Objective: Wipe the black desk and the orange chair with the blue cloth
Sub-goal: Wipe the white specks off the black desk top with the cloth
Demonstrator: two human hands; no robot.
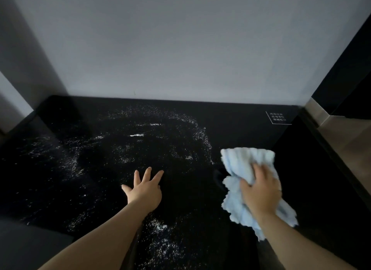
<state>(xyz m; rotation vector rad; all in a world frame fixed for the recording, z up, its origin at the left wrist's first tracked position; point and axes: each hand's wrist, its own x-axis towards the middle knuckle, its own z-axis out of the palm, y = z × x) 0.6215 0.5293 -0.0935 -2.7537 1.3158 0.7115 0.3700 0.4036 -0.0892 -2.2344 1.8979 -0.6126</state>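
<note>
Black desk point(241, 125) fills the view, white specks point(138, 135) scattered over its centre and left; orange chair not in view. Blue cloth point(247, 159) lies bunched on the desk's right part, long axis running near-to-far, far end leaning slightly left. Right hand point(261, 191) on top, fingers curled into its folds, gripping. Left hand point(145, 189) flat on the desk, fingers spread, holding nothing. Probably best: flatten the cloth, press evenly, sweep left in overlapping passes, gather specks rather than scatter them, move the left hand clear.
</note>
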